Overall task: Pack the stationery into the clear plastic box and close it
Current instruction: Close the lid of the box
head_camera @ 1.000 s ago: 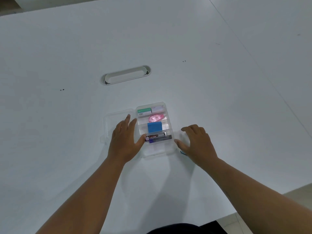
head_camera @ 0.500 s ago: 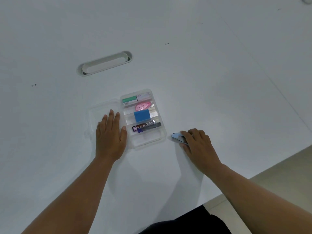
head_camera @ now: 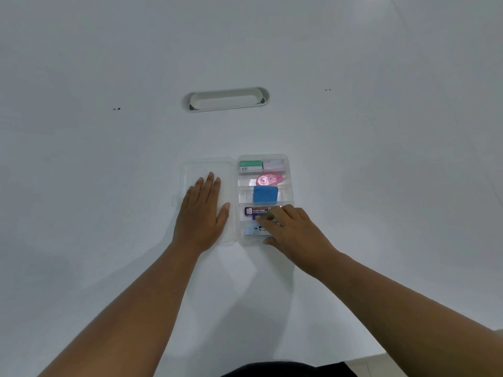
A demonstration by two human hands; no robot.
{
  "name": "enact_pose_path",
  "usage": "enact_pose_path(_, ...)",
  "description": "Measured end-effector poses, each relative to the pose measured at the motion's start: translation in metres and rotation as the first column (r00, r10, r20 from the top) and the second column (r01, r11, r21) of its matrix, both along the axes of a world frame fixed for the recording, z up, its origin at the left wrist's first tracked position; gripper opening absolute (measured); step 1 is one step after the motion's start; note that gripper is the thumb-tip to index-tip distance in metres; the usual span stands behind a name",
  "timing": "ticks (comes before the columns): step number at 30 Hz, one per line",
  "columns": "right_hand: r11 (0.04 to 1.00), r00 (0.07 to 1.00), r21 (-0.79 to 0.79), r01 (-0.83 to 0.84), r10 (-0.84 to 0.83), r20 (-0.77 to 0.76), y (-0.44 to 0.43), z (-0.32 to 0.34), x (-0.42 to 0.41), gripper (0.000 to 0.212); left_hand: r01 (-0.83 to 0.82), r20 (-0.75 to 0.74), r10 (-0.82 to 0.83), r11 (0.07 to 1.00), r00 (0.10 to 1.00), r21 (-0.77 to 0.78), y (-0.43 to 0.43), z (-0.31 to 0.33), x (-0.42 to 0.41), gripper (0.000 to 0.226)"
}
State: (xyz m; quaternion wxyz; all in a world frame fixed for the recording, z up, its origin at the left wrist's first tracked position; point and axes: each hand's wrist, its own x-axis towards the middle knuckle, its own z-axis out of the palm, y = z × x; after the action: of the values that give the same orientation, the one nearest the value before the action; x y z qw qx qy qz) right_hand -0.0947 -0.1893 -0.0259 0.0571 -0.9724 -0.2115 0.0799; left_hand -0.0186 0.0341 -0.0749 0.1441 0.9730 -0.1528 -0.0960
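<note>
The clear plastic box [head_camera: 289, 170] lies open on the white table, its lid [head_camera: 196, 165] flat to the left. My left hand [head_camera: 202, 213] presses palm-down on the lid. Compartments hold a green and a white small carton [head_camera: 250, 165], a pink correction tape [head_camera: 268, 180], a blue eraser [head_camera: 265, 194] and a dark lead case [head_camera: 255, 210]. My right hand [head_camera: 294, 229] reaches over the nearest compartment, fingers and thumb around a small light blue item [head_camera: 251, 230] that sits inside it, partly hidden by the fingers.
A long oval cable slot [head_camera: 226, 99] is set into the table behind the box. Two pairs of small dark dots [head_camera: 116, 108] mark the tabletop. The table's near edge shows at the lower right, with floor [head_camera: 462, 360] beyond it.
My right hand picked the light blue item up from the table right of the box and carried it left into the nearest compartment. The left hand stayed on the lid.
</note>
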Motion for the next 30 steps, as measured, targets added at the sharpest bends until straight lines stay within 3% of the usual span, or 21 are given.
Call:
enact_pose_path(5,1.0,1.0,-0.005,-0.023,0.023,0.02,-0.003,-0.007,-0.003,0.058,-0.002,0.019,0.002,1.0,1.0,0.015,0.001,-0.002,-0.001,0.062)
enact_pose_path(15,0.976,0.983,-0.13,-0.173,0.162,-0.09,-0.02,-0.019,-0.013,0.067,0.0,0.06,0.0,1.0,0.998,0.01,0.002,-0.001,0.001,0.062)
enact_pose_path(20,0.996,0.997,-0.044,-0.072,0.073,0.014,-0.022,-0.003,0.028,0.061,0.194,0.064,-0.201,0.976,0.978,0.098,0.012,0.003,0.026,0.062)
enact_pose_path(23,0.992,0.995,-0.086,-0.098,0.097,-0.011,-0.028,0.004,0.063,0.065,0.358,0.072,-0.384,0.904,0.921,0.235,0.018,0.012,0.052,0.063)
enact_pose_path(25,0.99,0.995,-0.096,-0.101,0.1,-0.019,-0.032,0.005,0.081,0.065,0.377,0.075,-0.409,0.888,0.91,0.262,0.018,0.018,0.059,0.063)
enact_pose_path(27,0.987,0.992,-0.104,-0.123,0.122,-0.017,-0.033,0.005,0.095,0.065,0.292,0.072,-0.308,0.941,0.949,0.172,0.012,0.021,0.05,0.063)
enact_pose_path(30,0.968,0.976,-0.12,-0.22,0.218,-0.03,-0.031,0.001,0.112,0.065,-0.058,0.038,0.06,0.997,0.997,-0.058,-0.008,0.018,0.014,0.064)
